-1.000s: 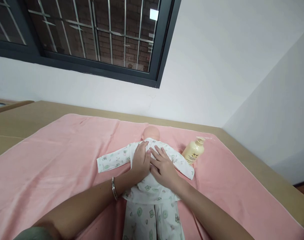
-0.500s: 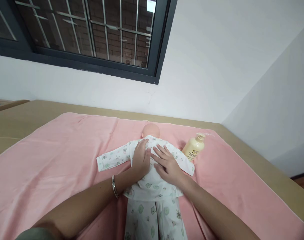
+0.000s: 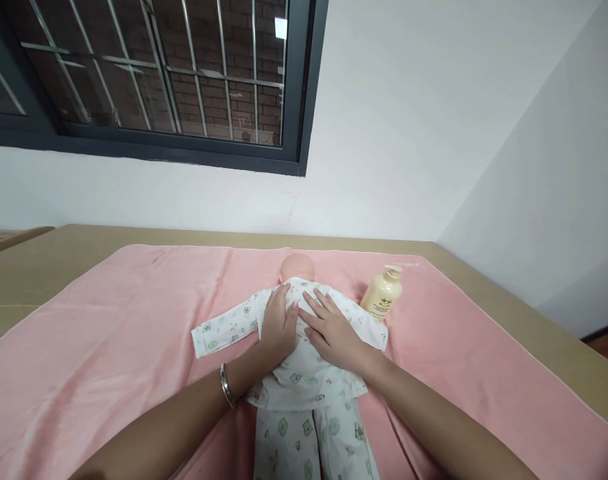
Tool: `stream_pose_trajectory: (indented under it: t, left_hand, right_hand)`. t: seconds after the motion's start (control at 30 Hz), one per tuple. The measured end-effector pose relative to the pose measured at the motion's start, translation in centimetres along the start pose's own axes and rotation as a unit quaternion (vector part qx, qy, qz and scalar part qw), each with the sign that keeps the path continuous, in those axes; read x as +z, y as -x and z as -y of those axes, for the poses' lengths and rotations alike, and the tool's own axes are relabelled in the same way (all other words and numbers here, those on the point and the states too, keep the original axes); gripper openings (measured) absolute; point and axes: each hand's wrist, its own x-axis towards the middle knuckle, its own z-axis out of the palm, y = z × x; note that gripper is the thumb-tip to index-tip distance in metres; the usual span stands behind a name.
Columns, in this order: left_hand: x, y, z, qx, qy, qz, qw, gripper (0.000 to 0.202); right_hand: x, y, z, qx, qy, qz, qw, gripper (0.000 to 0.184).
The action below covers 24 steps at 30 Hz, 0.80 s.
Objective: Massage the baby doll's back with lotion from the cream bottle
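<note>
A baby doll (image 3: 297,268) lies face down on a pink towel (image 3: 109,347), dressed in white pyjamas (image 3: 309,380) printed with small green figures. My left hand (image 3: 280,321) rests flat on the left side of the doll's back, fingers stretched toward its neck. A silver bangle (image 3: 227,386) circles that wrist. My right hand (image 3: 331,328) lies flat on the right side of the back, fingers spread, almost touching the left hand. Neither hand holds anything.
A cream pump bottle (image 3: 382,294) lies on the towel just right of the doll's shoulder. The towel covers a tan surface (image 3: 59,253) set against a white wall, with a barred dark-framed window (image 3: 149,80) above. A second wall closes in at the right.
Both hands stay on the doll's back, shifting only slightly. The camera has turned a little, so the window and doll sit further left in view.
</note>
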Motion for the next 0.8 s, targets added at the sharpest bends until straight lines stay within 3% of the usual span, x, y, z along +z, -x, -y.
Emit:
stream_pose_trajectory:
  t: [0.07, 0.13, 0.27, 0.37, 0.47, 0.57, 0.7, 0.8]
  left_hand:
    - [0.0, 0.1, -0.2, 0.008, -0.033, 0.010, 0.999, 0.048]
    - [-0.1, 0.7, -0.5, 0.044, -0.080, 0.031, 0.995, 0.049]
    - [-0.3, 2.4, -1.5, 0.108, -0.148, 0.090, 0.979, 0.057]
    - [-0.3, 1.3, -1.8, 0.080, -0.153, 0.089, 0.981, 0.060]
    - [-0.1, -2.0, -1.8, 0.003, -0.144, 0.038, 0.989, 0.052]
    - [0.6, -4.1, -1.9, -0.029, -0.147, 0.005, 0.989, 0.044]
    - [1.5, -2.5, -2.1, 0.005, -0.195, 0.026, 0.980, 0.044]
    - [1.5, -1.7, -2.0, 0.033, -0.215, 0.064, 0.974, 0.052]
  right_hand:
    - [-0.3, 1.3, -1.1, 0.005, -0.022, -0.016, 1.000, 0.055]
    - [-0.8, 1.5, -2.7, 0.055, -0.039, -0.051, 0.996, 0.057]
    - [-2.1, -0.8, -4.3, 0.179, -0.064, -0.098, 0.977, 0.057]
    - [-1.9, -3.3, -3.0, 0.207, -0.070, -0.084, 0.972, 0.055]
    - [-0.6, -5.0, -1.4, 0.204, -0.065, -0.054, 0.975, 0.054]
    - [0.4, -5.7, -1.7, 0.216, -0.058, -0.037, 0.974, 0.050]
    - [0.2, -5.6, -3.7, 0.267, -0.038, -0.021, 0.963, 0.051]
    - [0.1, -4.7, -2.7, 0.276, -0.017, -0.016, 0.961, 0.051]
